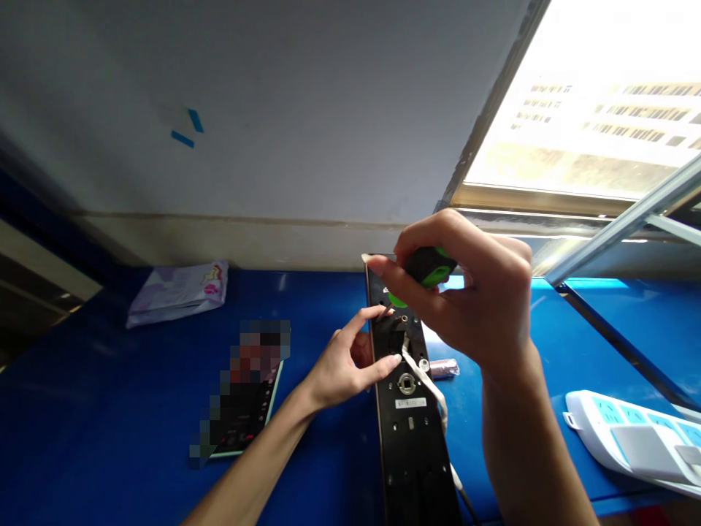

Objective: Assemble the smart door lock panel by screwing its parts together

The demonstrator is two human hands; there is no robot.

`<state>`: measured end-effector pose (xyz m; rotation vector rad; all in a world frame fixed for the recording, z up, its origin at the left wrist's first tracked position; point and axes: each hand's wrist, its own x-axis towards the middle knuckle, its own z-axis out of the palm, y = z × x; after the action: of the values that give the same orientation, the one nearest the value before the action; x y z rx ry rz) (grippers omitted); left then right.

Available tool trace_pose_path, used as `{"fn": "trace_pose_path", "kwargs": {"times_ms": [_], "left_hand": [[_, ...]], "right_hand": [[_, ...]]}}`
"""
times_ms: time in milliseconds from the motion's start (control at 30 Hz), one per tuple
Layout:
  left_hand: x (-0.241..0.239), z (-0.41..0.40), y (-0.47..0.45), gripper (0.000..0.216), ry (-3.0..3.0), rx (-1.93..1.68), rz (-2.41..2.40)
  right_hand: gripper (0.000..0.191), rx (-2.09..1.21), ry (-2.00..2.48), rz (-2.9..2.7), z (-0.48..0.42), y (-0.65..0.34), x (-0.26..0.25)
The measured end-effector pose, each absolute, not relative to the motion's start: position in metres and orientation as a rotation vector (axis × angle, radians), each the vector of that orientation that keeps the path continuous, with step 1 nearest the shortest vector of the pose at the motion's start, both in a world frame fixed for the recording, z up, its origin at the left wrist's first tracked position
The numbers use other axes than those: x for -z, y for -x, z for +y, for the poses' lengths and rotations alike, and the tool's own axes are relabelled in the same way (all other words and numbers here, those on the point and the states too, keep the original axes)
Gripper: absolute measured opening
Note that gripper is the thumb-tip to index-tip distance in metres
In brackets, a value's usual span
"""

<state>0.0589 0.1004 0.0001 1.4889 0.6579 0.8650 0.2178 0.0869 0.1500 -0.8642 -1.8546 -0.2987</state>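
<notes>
A long black panel (408,453), like the back of a door lock, lies lengthwise in front of me. Its face has a round fitting (407,383) with a square hole, several small holes and a white label (410,403). From its middle a white-wrapped cable (432,387) runs down the right side. My left hand (342,369) grips the panel's left edge, thumb on the face and index finger near its upper part. Closed around a green and black screwdriver (430,269), my right hand (482,292) is over the panel's upper end. The screwdriver's tip is hard to make out near my left index finger.
On the blue table (136,394) lie a phone (241,409) at left and a pale packet (180,292) by the wall. A small pink packet (445,368) is right of the panel. A white power strip (591,424) and a metal frame (629,219) stand at right.
</notes>
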Motion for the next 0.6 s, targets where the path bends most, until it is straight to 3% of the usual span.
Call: {"fn": "trace_pose_path", "kwargs": {"times_ms": [67,167,233,367,500,600], "left_hand": [[-0.002,0.100,-0.059,0.063,-1.468,-0.847,0.642],[-0.003,0.100,-0.059,0.064,-1.442,-0.819,0.624],[-0.002,0.100,-0.059,0.065,-1.454,-0.813,0.628],[0.001,0.100,-0.058,0.066,-1.504,-0.831,0.652],[0.003,0.101,-0.058,0.063,-1.560,-0.866,0.697],[0.003,0.102,-0.058,0.062,-1.576,-0.880,0.692]], "right_hand": [[0.013,0.134,0.849,-1.934,0.084,-0.224,-0.154],[0.018,0.039,0.893,-1.985,0.081,-0.229,-0.157],[0.010,0.165,0.964,-1.925,0.081,-0.226,-0.156],[0.030,0.466,1.033,-1.687,0.084,-0.216,-0.151],[0.008,0.148,0.918,-1.927,0.077,-0.216,-0.154],[0.017,0.012,0.912,-2.057,0.070,-0.220,-0.158]]}}
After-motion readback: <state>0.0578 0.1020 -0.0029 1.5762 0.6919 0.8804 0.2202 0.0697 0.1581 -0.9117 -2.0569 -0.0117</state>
